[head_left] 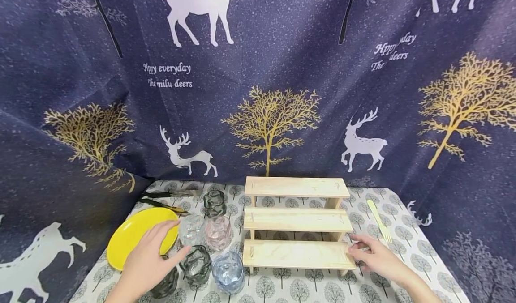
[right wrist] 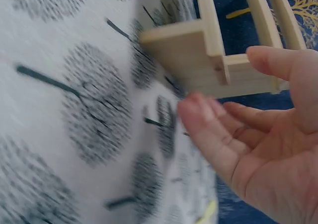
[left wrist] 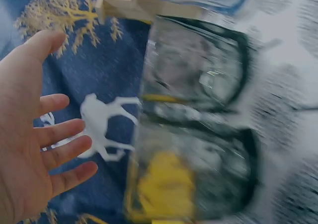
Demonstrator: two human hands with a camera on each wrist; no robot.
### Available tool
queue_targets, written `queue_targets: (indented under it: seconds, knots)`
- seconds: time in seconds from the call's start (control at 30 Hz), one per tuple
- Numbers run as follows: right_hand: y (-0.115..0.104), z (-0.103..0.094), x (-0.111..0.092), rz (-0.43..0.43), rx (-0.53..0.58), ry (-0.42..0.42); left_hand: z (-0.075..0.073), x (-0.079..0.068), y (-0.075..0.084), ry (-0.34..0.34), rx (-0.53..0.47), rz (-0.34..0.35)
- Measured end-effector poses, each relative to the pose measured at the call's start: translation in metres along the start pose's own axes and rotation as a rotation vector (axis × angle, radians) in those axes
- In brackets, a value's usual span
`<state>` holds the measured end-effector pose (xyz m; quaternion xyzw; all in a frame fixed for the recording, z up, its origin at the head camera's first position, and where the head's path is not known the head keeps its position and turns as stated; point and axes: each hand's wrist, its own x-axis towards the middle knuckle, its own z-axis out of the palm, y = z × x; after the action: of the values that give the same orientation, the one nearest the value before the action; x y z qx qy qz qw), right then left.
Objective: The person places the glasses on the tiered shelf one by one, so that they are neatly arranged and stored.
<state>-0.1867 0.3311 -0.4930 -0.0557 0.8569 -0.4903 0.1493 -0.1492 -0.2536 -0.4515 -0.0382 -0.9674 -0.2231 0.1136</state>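
Observation:
A three-tier wooden shelf (head_left: 298,253) stands on the patterned cloth. My right hand (head_left: 375,256) is beside the right end of its lowest tier, thumb and fingers apart and loosely bent. In the right wrist view, nothing is between those fingers (right wrist: 211,124). On the left, my left hand (head_left: 149,256) hovers over the glasses, fingers extended and the palm bare in the left wrist view. Below and beside it are a dark grey glass (head_left: 196,266), another dark glass (head_left: 168,285) partly hidden by the hand, a clear glass (head_left: 191,229), a pink glass (head_left: 219,232) and a blue glass (head_left: 228,272).
A yellow plate (head_left: 131,231) lies at the left, partly behind my left hand. Dark-handled utensils (head_left: 163,203) lie behind it. One more dark glass (head_left: 214,203) stands farther back. A pale yellow fork (head_left: 380,221) lies right of the shelf. A deer-print curtain (head_left: 242,70) hangs behind.

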Motion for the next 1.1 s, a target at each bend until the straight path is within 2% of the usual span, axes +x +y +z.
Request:
queue_targets:
  seconds: [0.13,0.23,0.37,0.53,0.77,0.93,1.1]
  knots:
    - [0.009,0.006,0.002,-0.021,0.191,-0.059,0.008,-0.019,-0.017,-0.035,0.02,-0.084]
    - [0.015,0.009,0.004,-0.029,0.259,-0.066,0.013,-0.029,-0.026,-0.083,0.008,-0.15]
    - [0.021,0.011,0.005,0.018,0.318,-0.062,0.021,-0.037,-0.032,-0.109,-0.042,-0.25]
    - [0.026,0.011,0.004,0.055,0.37,-0.088,0.033,-0.049,-0.035,-0.016,-0.132,-0.344]
    - [0.03,0.01,0.005,0.013,0.416,-0.146,0.059,-0.06,-0.043,0.095,-0.229,-0.497]
    - [0.031,0.009,0.008,0.0,0.439,-0.168,0.082,-0.066,-0.055,0.191,-0.395,-0.549]
    - [0.032,0.008,0.007,0.015,0.448,-0.176,0.096,-0.064,-0.064,0.171,-0.47,-0.602]
